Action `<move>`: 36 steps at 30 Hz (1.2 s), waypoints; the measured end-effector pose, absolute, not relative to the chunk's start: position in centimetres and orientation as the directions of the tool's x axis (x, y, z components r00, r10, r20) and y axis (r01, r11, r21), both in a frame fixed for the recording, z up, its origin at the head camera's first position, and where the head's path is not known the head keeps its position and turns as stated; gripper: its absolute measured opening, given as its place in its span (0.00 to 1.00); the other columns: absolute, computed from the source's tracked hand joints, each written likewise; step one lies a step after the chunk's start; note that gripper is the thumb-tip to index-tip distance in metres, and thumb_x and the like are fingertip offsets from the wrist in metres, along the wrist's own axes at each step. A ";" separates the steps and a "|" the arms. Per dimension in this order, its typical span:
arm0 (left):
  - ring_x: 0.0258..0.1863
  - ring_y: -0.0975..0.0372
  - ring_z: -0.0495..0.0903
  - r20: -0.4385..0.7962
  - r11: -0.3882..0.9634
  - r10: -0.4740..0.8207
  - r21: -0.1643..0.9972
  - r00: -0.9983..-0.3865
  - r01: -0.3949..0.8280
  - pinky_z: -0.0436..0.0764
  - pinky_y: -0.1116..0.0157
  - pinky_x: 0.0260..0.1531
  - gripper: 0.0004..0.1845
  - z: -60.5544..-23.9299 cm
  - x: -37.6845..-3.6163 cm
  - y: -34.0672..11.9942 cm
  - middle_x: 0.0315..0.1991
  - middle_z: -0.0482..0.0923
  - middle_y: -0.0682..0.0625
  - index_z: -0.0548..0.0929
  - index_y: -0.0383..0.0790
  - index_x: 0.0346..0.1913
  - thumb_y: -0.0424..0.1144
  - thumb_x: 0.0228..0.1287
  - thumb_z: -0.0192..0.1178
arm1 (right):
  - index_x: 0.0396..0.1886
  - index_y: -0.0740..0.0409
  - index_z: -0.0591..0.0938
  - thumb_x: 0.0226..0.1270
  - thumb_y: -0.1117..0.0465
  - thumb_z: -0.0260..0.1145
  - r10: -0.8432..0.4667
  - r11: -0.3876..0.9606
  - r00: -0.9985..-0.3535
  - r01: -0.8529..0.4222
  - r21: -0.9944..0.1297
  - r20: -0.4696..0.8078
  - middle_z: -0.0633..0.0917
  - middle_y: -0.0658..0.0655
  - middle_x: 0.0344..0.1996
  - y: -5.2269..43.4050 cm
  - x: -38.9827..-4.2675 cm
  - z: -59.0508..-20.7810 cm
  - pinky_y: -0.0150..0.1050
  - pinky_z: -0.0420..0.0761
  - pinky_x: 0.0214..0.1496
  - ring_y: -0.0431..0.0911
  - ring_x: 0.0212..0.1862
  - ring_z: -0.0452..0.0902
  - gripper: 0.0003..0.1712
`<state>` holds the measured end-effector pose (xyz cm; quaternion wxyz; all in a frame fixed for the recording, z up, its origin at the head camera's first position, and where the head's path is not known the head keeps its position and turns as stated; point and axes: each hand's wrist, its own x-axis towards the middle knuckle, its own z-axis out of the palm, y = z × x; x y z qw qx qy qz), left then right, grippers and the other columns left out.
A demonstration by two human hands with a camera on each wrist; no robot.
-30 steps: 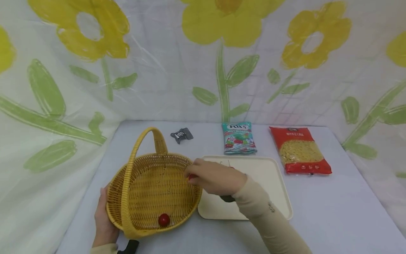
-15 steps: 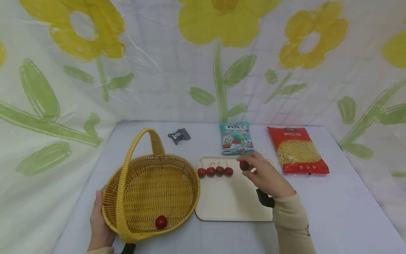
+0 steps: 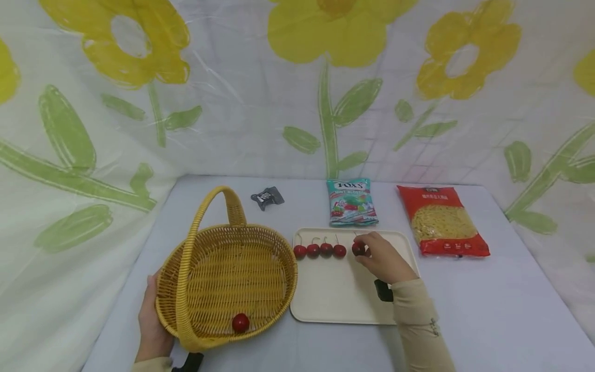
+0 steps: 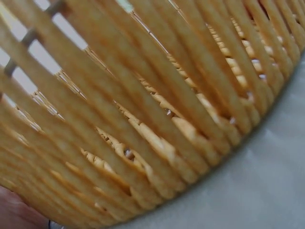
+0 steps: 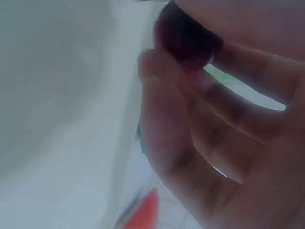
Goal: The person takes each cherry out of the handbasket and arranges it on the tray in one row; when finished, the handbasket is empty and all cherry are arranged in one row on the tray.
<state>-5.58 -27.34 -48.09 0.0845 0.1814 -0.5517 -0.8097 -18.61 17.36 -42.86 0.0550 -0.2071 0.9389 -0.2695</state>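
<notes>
Four cherries (image 3: 319,250) line the tray (image 3: 344,305), the right hand (image 3: 383,258) pinches a fifth cherry (image 3: 358,248), one cherry (image 3: 240,322) remains in the basket (image 3: 223,274) gripped by the left hand (image 3: 153,325).

Left hand (image 3: 152,325) lies low at the near left, fingers hidden, palm pressed sideways. Right hand (image 3: 383,257) reaches forward, sleeved forearm extended, fingers (image 5: 167,124) curled in a pinch.

And across goes the right hand (image 3: 382,258) from the basket (image 3: 226,281) rim to the cream tray (image 3: 341,297), its fingers (image 5: 162,109) lowering a pinched cherry (image 3: 358,248) onto the end of the row of four cherries (image 3: 319,250), uncovered now.
</notes>
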 end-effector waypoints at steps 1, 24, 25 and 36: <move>0.56 0.69 0.75 -0.199 -0.374 -0.338 0.925 -0.920 -0.063 0.78 0.71 0.56 0.34 -48.0 -5.6 -27.3 0.59 0.72 0.57 0.60 0.44 0.70 0.62 0.72 0.35 | 0.50 0.68 0.78 0.58 0.70 0.69 -0.417 0.776 -0.909 -0.364 -0.516 0.014 0.78 0.61 0.39 17.4 -18.7 -43.1 0.45 0.81 0.41 0.49 0.36 0.76 0.19; 0.58 0.67 0.74 -0.170 -0.365 -0.340 0.930 -0.925 -0.037 0.77 0.70 0.58 0.34 -48.0 -5.6 -27.3 0.61 0.71 0.55 0.60 0.43 0.71 0.62 0.72 0.33 | 0.52 0.61 0.78 0.61 0.67 0.68 -0.342 0.820 -0.934 -0.244 -0.518 -0.102 0.78 0.59 0.42 16.7 -20.0 -45.9 0.51 0.80 0.53 0.51 0.45 0.76 0.18; 0.59 0.67 0.74 -0.173 -0.366 -0.341 0.930 -0.924 -0.039 0.77 0.70 0.58 0.34 -48.0 -5.7 -27.3 0.61 0.70 0.55 0.60 0.44 0.71 0.62 0.72 0.34 | 0.52 0.61 0.78 0.61 0.67 0.68 -0.344 0.818 -0.934 -0.246 -0.520 -0.100 0.78 0.60 0.43 16.7 -20.0 -45.9 0.51 0.80 0.53 0.52 0.46 0.77 0.18; 0.55 0.67 0.76 -0.189 -0.383 -0.358 0.923 -0.914 -0.041 0.79 0.69 0.55 0.34 -48.1 -5.7 -27.3 0.59 0.72 0.55 0.61 0.42 0.70 0.61 0.72 0.35 | 0.58 0.62 0.74 0.62 0.65 0.68 -0.358 0.818 -0.927 -0.253 -0.517 -0.113 0.77 0.62 0.47 16.5 -19.8 -45.7 0.51 0.81 0.51 0.52 0.46 0.77 0.24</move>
